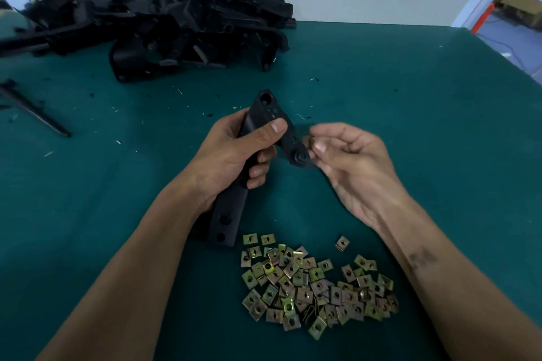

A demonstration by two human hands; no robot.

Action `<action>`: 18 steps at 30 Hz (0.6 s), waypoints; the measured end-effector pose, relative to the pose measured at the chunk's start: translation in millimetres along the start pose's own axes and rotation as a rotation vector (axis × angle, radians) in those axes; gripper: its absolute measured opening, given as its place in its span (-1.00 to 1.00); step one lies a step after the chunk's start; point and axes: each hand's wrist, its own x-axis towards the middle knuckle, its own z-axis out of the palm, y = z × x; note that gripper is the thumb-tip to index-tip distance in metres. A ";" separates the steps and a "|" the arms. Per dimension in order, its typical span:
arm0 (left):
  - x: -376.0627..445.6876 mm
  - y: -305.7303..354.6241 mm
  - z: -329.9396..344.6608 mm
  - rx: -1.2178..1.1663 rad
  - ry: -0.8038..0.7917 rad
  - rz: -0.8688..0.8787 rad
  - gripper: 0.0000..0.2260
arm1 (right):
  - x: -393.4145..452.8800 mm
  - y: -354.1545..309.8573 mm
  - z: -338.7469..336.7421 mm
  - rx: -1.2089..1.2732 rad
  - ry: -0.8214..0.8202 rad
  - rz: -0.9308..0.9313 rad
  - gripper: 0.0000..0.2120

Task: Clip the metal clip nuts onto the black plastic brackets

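Left hand (234,155): wrapped round the middle of a black plastic bracket (265,138), thumb laid across its upper face, fingers curled underneath.
Bracket: held above the table, long and tilted, far end with several round holes pointing away, near end with two holes reaching down just beside the heap of nuts; a short arm with a round boss juts to the right.
Right hand (349,161): palm turned up, fingers curled, thumb and fingertips pinching a small clip nut (312,142) at the tip of that short arm.
Clip nut in the fingers: mostly hidden and blurred; touching the bracket or just beside it, cannot tell which.
Heap of clip nuts (318,287): brassy square pieces with centre holes, piled on the near part of the table between the forearms.
Stray nut (341,242): lying alone just beyond the heap, on the right.
Pile of brackets (164,23): black parts heaped at the far left against the wall.
Black rod (35,114): lying at the left edge.
Table (410,126): covered in dark green cloth, flecked with small pale scraps.
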 end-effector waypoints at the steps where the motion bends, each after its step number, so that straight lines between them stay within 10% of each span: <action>1: 0.6 -0.5 0.2 -0.001 0.009 0.001 -0.83 | 8.1 2.4 7.4 0.049 0.009 0.006 -0.82; 18: 2.0 -1.3 -0.8 -0.027 0.081 0.000 -0.74 | 24.9 11.8 23.6 0.283 -0.029 0.051 -0.91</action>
